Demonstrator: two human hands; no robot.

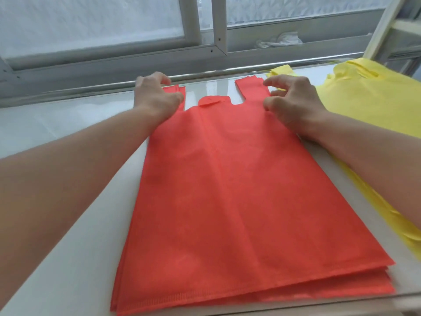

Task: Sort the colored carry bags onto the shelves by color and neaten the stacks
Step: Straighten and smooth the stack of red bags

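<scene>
Red non-woven carry bags (227,190) lie in a flat stack that fills the centre and lower half of the frame, their sewn bottom edges toward the lower edge and their two handle loops pointing toward the top. Several layers show at the lower right corner of the stack, where the edges are slightly out of line. The stack rests on a pale shelf surface (75,247) that runs from the lower left up to a metal rail (91,88) across the upper middle.

Both bare forearms reach in from the lower corners. The left hand (157,96) sits at the upper left of the stack with its fingers curled over the left handle loop; whether it truly pinches the fabric cannot be told. The right hand (293,101) is at the upper right of the stack, just beside the right handle loop, its fingers bent and spread with nothing between them, the heel of the hand near the bag's shoulder.

Yellow carry bags (369,103) lie in a second pile at the right edge of the frame, just beside the red stack. A window frame (217,26) fills the top, with a crumpled white scrap (280,39) on its sill at upper right.
</scene>
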